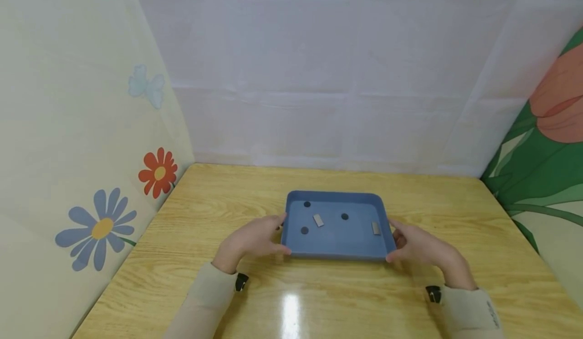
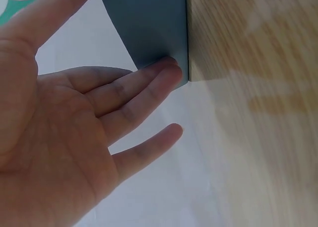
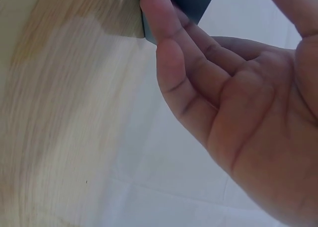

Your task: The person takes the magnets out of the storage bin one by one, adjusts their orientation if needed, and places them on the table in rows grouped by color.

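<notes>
A shallow blue rectangular tray (image 1: 337,254) sits on the wooden table between my two hands. Inside it lie three dark round discs, one a dark disc (image 1: 344,216) near the middle, and two small pale rectangular pieces, one a pale piece (image 1: 318,220) left of centre. My left hand (image 1: 259,237) touches the tray's left side, its thumb by the near corner. In the left wrist view the fingers are nearly straight, two fingertips against the tray's wall (image 2: 154,28). At the right side my right hand (image 1: 421,245) touches the tray with gently bent fingers, its thumb at the near right corner.
The wooden table (image 1: 205,192) reaches back to a white cloth backdrop (image 1: 319,76). A panel with printed flowers (image 1: 102,227) stands at the left, another with a large printed tulip (image 1: 560,96) at the right. Light glares on the tabletop in front of the tray.
</notes>
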Motion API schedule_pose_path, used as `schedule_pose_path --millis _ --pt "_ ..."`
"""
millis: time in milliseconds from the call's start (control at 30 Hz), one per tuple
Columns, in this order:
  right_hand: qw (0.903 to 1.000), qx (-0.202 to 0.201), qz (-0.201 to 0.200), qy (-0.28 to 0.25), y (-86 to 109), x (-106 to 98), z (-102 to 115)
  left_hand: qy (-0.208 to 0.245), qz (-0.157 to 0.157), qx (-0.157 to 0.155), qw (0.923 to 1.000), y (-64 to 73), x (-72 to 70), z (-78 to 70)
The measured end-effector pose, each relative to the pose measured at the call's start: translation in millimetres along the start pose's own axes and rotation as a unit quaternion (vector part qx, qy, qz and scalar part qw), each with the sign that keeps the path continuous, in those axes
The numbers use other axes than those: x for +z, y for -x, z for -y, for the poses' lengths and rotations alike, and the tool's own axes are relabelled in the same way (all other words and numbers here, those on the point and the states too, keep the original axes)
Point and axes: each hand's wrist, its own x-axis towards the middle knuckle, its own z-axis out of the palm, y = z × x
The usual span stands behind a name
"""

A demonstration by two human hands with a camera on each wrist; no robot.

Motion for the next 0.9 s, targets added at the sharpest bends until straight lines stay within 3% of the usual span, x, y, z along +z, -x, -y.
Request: schedule_pose_path --millis 667,900 --pt "0.9989 0.018 -0.035 0.025 -7.3 4 1 0.012 -0.016 0.011 0.9997 -6.5 4.3 10.1" --pt "0.9991 0.013 -0.035 0.02 -7.7 3 0 0.032 -0.04 0.017 0.9985 -12.3 9.5 15.8"
